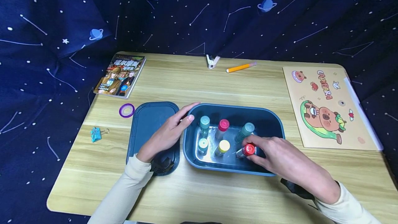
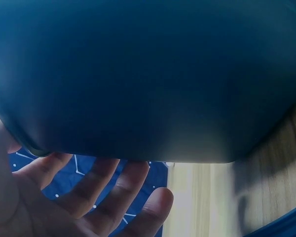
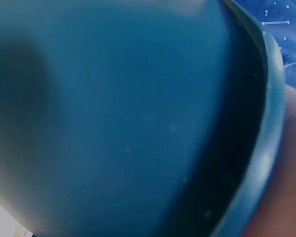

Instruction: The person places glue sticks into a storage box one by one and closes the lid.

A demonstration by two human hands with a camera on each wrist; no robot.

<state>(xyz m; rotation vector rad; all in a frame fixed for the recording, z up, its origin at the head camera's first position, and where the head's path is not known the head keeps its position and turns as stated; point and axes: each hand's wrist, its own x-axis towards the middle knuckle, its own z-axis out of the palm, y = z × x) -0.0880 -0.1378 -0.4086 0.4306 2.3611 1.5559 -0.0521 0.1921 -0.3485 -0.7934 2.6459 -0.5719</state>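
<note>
A dark blue plastic bin (image 1: 233, 170) stands on the table with several small clear tubes with coloured caps upright inside. My left hand (image 1: 169, 129) holds the bin's left end, thumb over the rim; in the left wrist view its fingers (image 2: 123, 192) lie along the outside. My right hand (image 1: 275, 153) reaches into the right end and pinches a red-capped tube (image 1: 248, 149), which tilts. Close by is a teal-capped tube (image 1: 245, 130). Further left stand a pink-capped tube (image 1: 223, 126), a yellow-capped tube (image 1: 223, 147) and two more teal-capped ones. The right wrist view shows mostly bin wall (image 3: 138, 108).
Left of the bin lies a dark blue lid (image 1: 155, 117), partly under my left arm. A purple tape roll (image 1: 126, 110), blue binder clip (image 1: 96, 134) and book (image 1: 119, 77) lie further left. At the back are a white clip-like item (image 1: 212, 62) and orange marker (image 1: 240, 67); right, a capybara folder (image 1: 329, 113).
</note>
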